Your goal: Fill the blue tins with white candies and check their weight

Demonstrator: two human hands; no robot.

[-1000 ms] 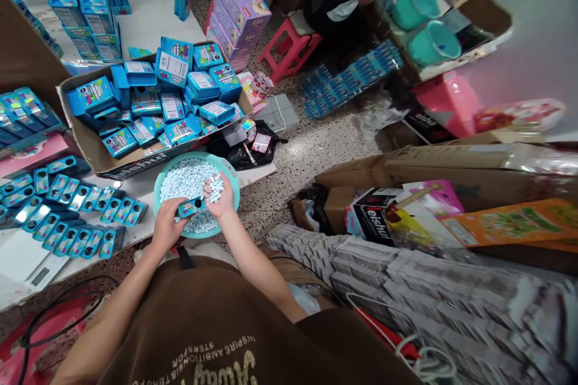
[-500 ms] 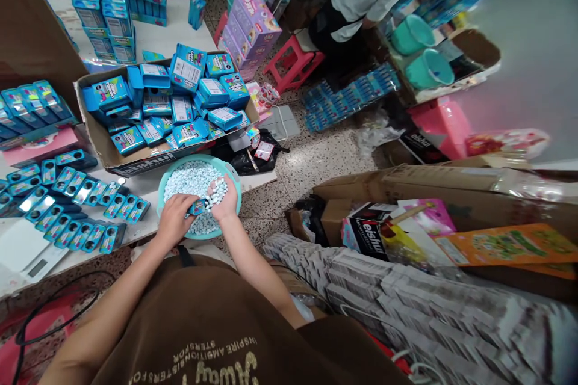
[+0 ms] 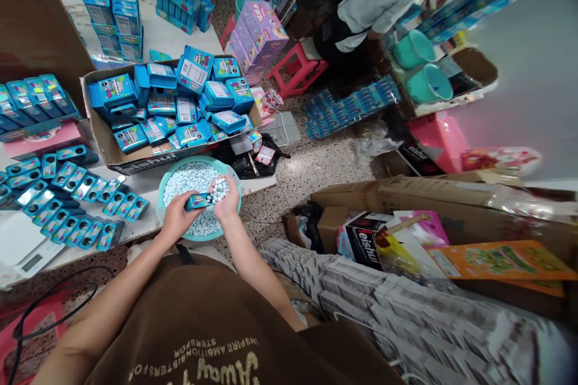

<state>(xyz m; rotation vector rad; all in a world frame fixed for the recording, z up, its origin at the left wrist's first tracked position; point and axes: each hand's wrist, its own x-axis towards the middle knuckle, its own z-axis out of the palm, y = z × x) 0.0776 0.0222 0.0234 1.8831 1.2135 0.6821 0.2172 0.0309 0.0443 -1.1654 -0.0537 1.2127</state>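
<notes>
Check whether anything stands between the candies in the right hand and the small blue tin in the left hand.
Nothing visible does. The right hand holds the pale blue candies right beside the end of the small blue tin, which the left hand grips, both over the teal basin.

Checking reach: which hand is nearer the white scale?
Left. The left hand, gripping a tin, is right of the scale, past rows of tins; the right hand is farther right, over the basin.
</notes>
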